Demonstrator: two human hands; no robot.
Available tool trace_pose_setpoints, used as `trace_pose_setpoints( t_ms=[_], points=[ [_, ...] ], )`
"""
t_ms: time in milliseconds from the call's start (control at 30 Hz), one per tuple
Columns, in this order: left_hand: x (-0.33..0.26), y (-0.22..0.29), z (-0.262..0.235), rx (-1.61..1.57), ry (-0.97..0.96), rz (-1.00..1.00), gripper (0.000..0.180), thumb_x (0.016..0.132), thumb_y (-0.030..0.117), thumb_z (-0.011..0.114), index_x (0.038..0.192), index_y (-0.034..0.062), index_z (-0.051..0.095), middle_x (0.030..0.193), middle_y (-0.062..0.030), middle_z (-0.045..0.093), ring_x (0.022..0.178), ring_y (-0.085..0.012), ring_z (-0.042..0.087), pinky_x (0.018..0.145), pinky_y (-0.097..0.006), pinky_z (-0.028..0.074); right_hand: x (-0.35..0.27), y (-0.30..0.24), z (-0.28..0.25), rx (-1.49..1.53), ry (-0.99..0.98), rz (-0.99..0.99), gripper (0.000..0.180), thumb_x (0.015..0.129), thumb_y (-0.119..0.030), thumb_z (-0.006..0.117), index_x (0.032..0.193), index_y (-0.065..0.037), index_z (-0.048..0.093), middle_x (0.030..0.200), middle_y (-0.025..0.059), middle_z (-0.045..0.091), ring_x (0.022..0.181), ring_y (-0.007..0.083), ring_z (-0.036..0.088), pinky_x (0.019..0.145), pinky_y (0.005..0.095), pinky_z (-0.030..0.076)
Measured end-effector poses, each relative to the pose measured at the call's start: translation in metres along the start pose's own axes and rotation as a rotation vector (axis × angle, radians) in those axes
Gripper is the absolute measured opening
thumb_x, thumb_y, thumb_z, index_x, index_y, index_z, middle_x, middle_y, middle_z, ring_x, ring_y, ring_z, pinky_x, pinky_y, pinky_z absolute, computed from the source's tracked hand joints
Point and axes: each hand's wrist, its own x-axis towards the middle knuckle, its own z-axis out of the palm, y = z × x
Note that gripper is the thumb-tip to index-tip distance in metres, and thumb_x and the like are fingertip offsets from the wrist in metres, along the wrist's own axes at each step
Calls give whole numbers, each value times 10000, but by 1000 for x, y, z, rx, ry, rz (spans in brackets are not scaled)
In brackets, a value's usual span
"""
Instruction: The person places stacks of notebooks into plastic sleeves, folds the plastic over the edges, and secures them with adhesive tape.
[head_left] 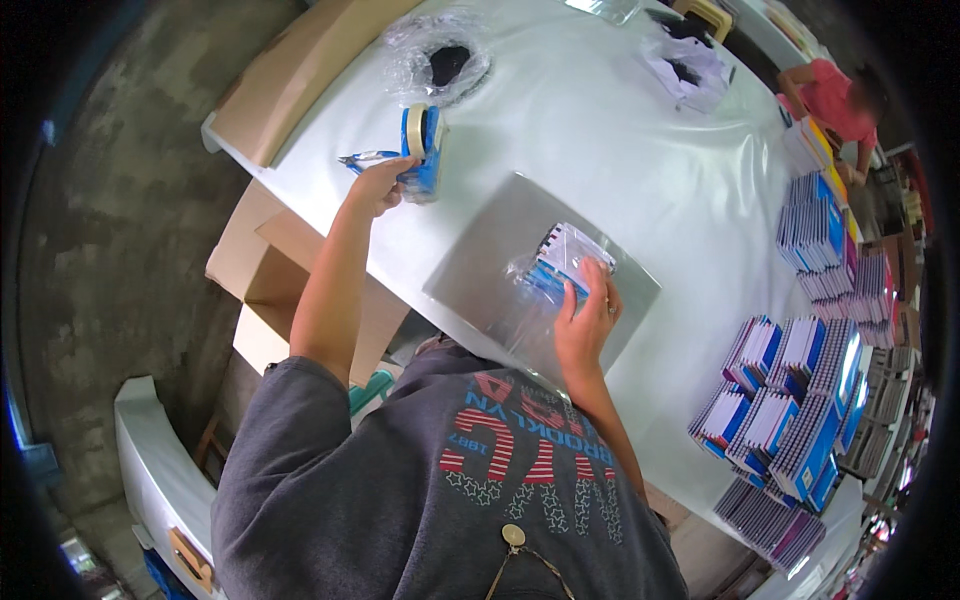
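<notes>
My left hand (383, 187) reaches to the tape dispenser (425, 165), a blue stand with a roll of tan tape (416, 130). Its fingers are pinched together against the dispenser's near left side; whatever is between them is too small to make out. A thin blue and silvery piece (362, 158) juts out left of the fingers. My right hand (590, 320) grips the right end of a small stack of spiral notebooks (572, 250), thumb on the near side. Loose clear plastic film (530, 320) wraps the stack, which lies on a grey square board (480, 240).
Crumpled plastic wrap (400, 50) and a whitish plastic bag (690, 70) lie at the table's far side. Stacked notebooks (790, 400) line the right edge. Open cardboard boxes (255, 250) stand beside the left edge. A person in pink (835, 105) is at the far right.
</notes>
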Motion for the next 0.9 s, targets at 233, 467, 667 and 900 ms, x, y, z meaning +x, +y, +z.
trace_pose_setpoints(
  t_ms=[233, 467, 667, 900],
  points=[
    [-28, -77, -24, -226, -155, 216, 250, 853, 212, 601, 990, 6, 632, 1077, -114, 602, 1005, -240, 569, 927, -390, 436, -2, 5, 1, -12, -6, -12, 437, 835, -83, 616, 1241, -53, 455, 1186, 81, 588, 1181, 279, 486, 988, 415, 280],
    [-55, -9, 39, 121, 626, 698, 259, 856, 238, 640, 776, -7, 668, 642, -64, 634, 493, -89, 495, 466, -238, 401, -1, 9, 0, -30, -25, 7, 452, 828, -80, 624, 1248, -77, 458, 1200, 92, 571, 1154, 277, 499, 959, 418, 306],
    [-180, -54, 186, 61, -268, 190, 357, 862, 348, 639, 661, 55, 602, 595, -31, 572, 457, -71, 459, 421, -208, 347, -1, 8, 0, 27, 25, -31, 543, 784, -31, 648, 1277, -81, 426, 1205, 101, 563, 1136, 271, 510, 947, 410, 313],
    [-168, -105, 180, 135, -129, 144, 377, 808, 367, 704, 624, 66, 574, 579, -18, 563, 469, -64, 465, 421, -201, 351, 0, -4, -17, -62, -117, -1, 484, 820, -70, 604, 1286, -111, 479, 1285, 78, 472, 1121, 265, 484, 917, 412, 356]
  ],
)
